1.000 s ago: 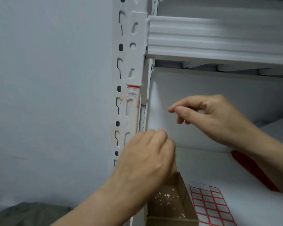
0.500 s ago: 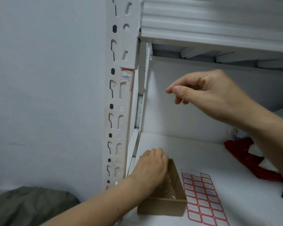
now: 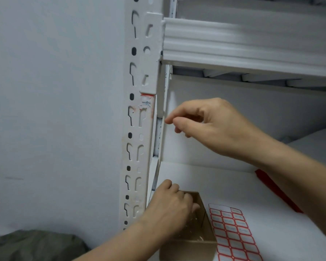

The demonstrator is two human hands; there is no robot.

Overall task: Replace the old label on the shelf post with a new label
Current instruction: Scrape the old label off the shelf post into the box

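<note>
Partly torn away, the old label (image 3: 146, 104) is seen as red-and-white remnants on the shelf post (image 3: 135, 137), just under the bracket. The left hand's (image 3: 169, 208) fingertips are hidden inside the cardboard box (image 3: 194, 247), so its grip cannot be told. The right hand's (image 3: 213, 127) thumb and forefinger are pressed together, but whether anything is pinched cannot be made out. The label sheet (image 3: 231, 236) is cut off below. Since half a second ago, the right hand has been brought nearer the post.
</note>
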